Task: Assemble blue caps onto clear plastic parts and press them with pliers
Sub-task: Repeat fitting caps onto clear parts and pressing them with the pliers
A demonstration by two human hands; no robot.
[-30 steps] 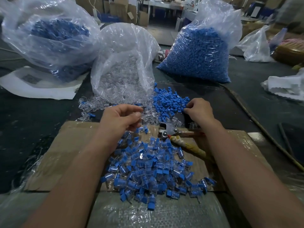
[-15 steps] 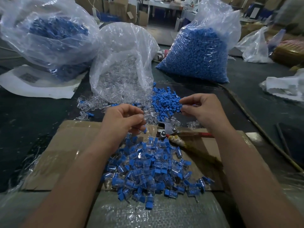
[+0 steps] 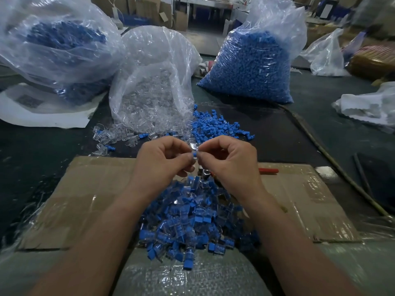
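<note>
Left hand (image 3: 162,163) pinches the clear part (image 3: 193,146); right hand (image 3: 230,163) pinches the blue cap (image 3: 194,154), touching it at 6 o'clock, seemingly, the joint being tiny. Pliers (image 3: 267,170) lie at 5 o'clock of the pinch, handles running toward 3, nearer the right hand.

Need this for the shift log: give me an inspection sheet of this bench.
Surface: dark table, with a taped cardboard sheet on it.
Job's things: blue cap and clear part in hand; assembled pile on the cardboard; loose blue caps beyond; pliers mostly hidden, red handle showing.
Clutter: bag of clear parts, left blue-filled bag, right blue-filled bag, white paper.
Hands: left hand and right hand pinch the cap and part together.
Cables: one thin cord or rod at right; cannot tell which.
Surroundings: cardboard boxes behind, blurred.
</note>
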